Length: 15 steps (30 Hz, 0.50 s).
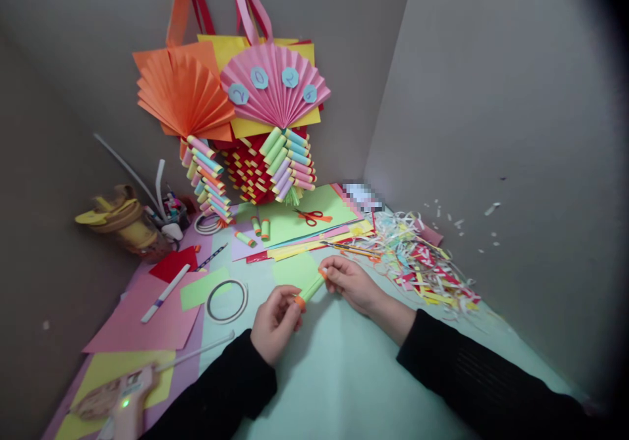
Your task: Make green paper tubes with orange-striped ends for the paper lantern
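Observation:
Between my hands is a light green paper roll [312, 287] with orange bands at both ends, held tilted above the pale green tabletop. My left hand [278, 319] is closed on its lower left end. The fingertips of my right hand [350, 284] pinch the orange band at its upper right end. Just behind the roll lies a light green paper piece [295, 268]. To the left of my left hand sits a roll of tape [227, 300]. Several similar finished green rolls [266, 229] stand and lie farther back.
A glue gun [132, 394] with a lit green light lies at front left, a white marker [166, 294] beyond it. Red scissors [309, 217] rest on stacked paper. Paper shreds [422, 256] are heaped at right. Fan decorations [278, 83] hang on the back wall.

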Available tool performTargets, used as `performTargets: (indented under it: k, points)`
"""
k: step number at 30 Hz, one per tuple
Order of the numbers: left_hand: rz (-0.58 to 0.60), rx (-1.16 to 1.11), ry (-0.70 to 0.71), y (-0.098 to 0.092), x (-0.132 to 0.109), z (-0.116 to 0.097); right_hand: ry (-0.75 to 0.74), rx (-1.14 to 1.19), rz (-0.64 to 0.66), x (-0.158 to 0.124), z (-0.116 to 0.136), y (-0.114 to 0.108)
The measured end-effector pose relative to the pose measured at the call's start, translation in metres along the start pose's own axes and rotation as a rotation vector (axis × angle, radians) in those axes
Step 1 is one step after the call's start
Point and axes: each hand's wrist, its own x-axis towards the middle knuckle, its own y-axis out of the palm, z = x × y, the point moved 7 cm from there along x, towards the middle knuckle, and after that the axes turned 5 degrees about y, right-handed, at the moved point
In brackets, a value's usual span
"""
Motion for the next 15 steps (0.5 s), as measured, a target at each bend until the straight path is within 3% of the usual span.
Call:
performTargets:
  k: [6,11,15]
  points:
    - [-0.051,0.243,-0.072,-0.009,0.003,0.001,-0.032,-0.055,-0.012,0.0,0.0,-0.004]
    - [-0.072,0.567,0.009,-0.015,0.005,-0.009,0.01,-0.19,0.012,-0.001,0.004,-0.006]
    - [-0.078,0.688,0.105,-0.016,0.007,-0.017,0.049,-0.2,-0.007,-0.001,0.004,-0.009]
